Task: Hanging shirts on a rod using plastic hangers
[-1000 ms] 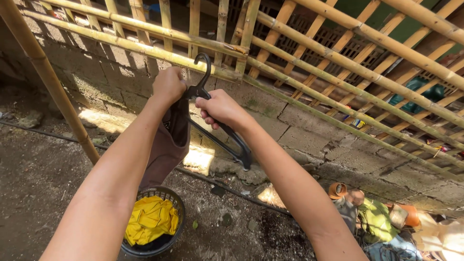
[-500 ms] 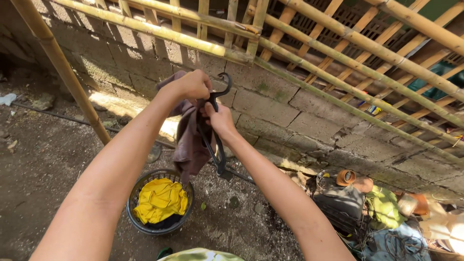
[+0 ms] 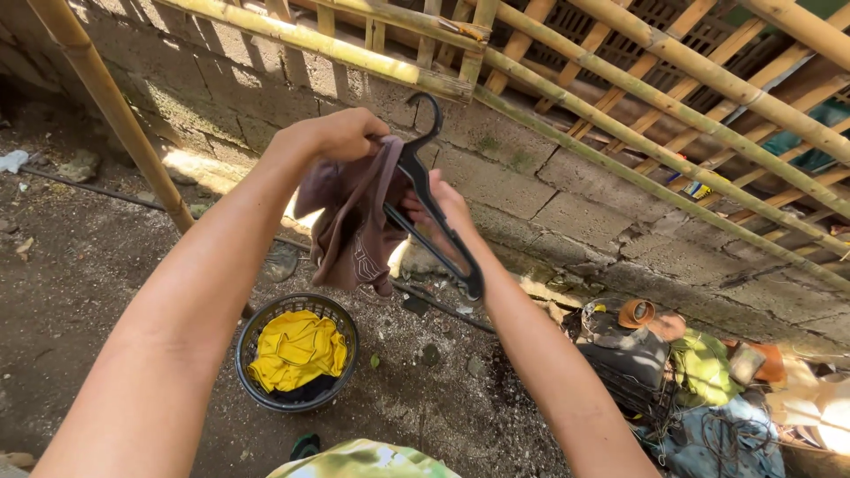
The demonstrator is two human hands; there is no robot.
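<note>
My left hand (image 3: 332, 134) grips the top of a brownish-purple garment (image 3: 350, 221) at the neck of a black plastic hanger (image 3: 438, 208). My right hand (image 3: 443, 205) is behind the hanger's right arm, fingers on the hanger and the cloth. The hanger's hook points up, close below a bamboo pole (image 3: 354, 53). The garment hangs down over the hanger's left side. Below on the ground stands a round black basket (image 3: 257, 332) holding yellow cloth (image 3: 297, 350).
A block wall (image 3: 549, 204) with a bamboo lattice fence (image 3: 673, 97) on top runs across ahead. A slanted bamboo post (image 3: 115, 115) stands left. Clutter of cloth, pots and cords (image 3: 699, 381) lies at the lower right on the dirt ground. A thin hose (image 3: 443, 305) runs along the wall's foot.
The hanger has been lifted and turned so its right arm shows again. The garment is now draped over its left side, and my right hand has shifted behind the hanger.
</note>
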